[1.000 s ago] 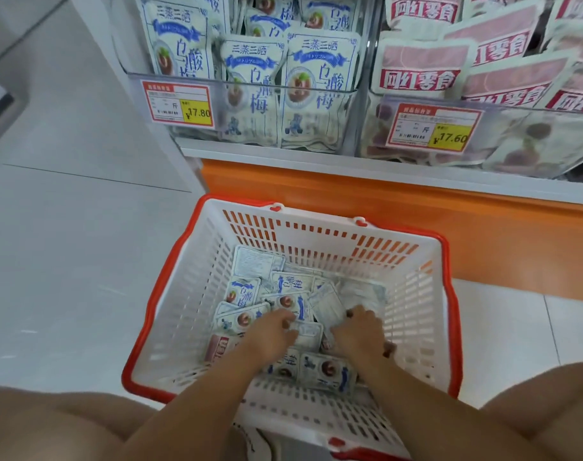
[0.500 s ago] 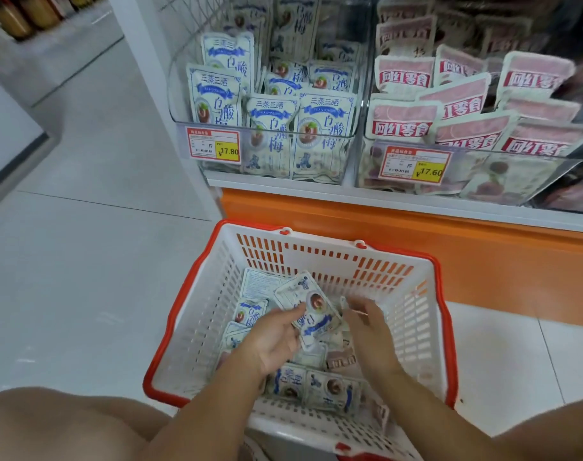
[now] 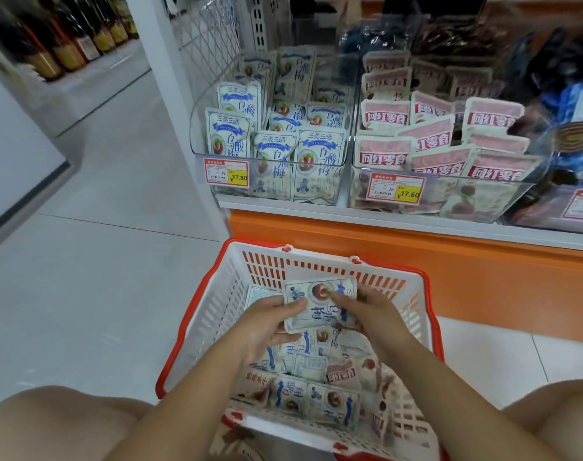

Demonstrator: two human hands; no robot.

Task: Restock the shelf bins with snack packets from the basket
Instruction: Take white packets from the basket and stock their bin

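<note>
A white basket with a red rim sits on the floor below the shelf, with several blue-and-white snack packets and a few pink ones lying in it. Above the basket, my left hand and my right hand together hold one blue-and-white packet flat, thumbs on top, fingers curled under its edges. On the shelf above, a clear bin holds matching blue-and-white packets standing upright. The bin to its right holds pink-labelled packets.
An orange shelf base runs behind the basket. A white shelf post stands at the left of the bins. Grey tiled floor spreads to the left, with bottles on a far shelf. My bare knees flank the basket.
My hands rose out of the packet pile, lifting one blue-and-white packet above the basket. The view tilted up, showing more of the shelf bins.
</note>
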